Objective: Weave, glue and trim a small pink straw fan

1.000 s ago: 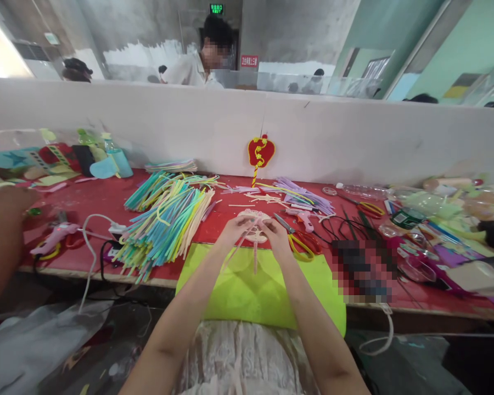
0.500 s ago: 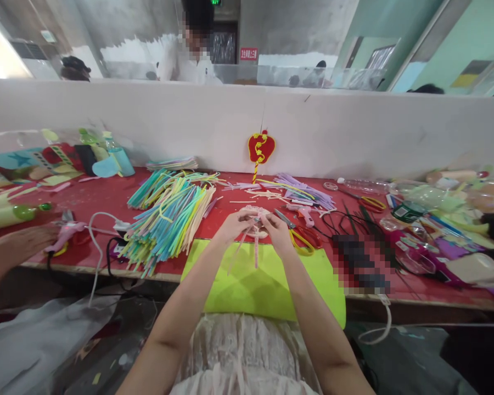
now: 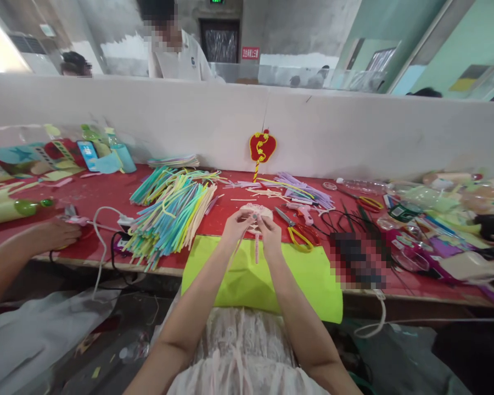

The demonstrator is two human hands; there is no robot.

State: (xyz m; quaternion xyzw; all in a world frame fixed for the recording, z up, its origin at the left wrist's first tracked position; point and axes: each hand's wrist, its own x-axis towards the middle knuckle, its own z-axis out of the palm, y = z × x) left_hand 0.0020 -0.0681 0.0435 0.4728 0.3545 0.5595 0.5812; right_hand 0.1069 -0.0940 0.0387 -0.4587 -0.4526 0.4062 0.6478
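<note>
Before me is a pale pink pipe-cleaner piece (image 3: 257,210), rounded at the top, with a twisted pink stem (image 3: 257,249) pointing towards me. My left hand (image 3: 236,227) pinches a pale pink pipe cleaner (image 3: 234,252) whose loose end hangs down. Close beside it, my right hand (image 3: 270,230) has its fingertips pinched at the same piece, nearly meeting the left ones. The fingers partly cover the middle of the piece. Beneath my wrists lies a yellow-green cloth (image 3: 247,285) along the table edge.
Left stands a big bundle of pastel pipe cleaners (image 3: 177,214). At right lie yellow-handled scissors (image 3: 300,238) and a pink glue gun (image 3: 307,214). A red-and-yellow fan ornament (image 3: 262,147) stands against the white partition (image 3: 354,131). A co-worker's hand (image 3: 61,233) is at far left.
My hands have shifted slightly and stay pinched on the pink piece. The co-worker's hand at left has moved right. The person behind the partition has moved left.
</note>
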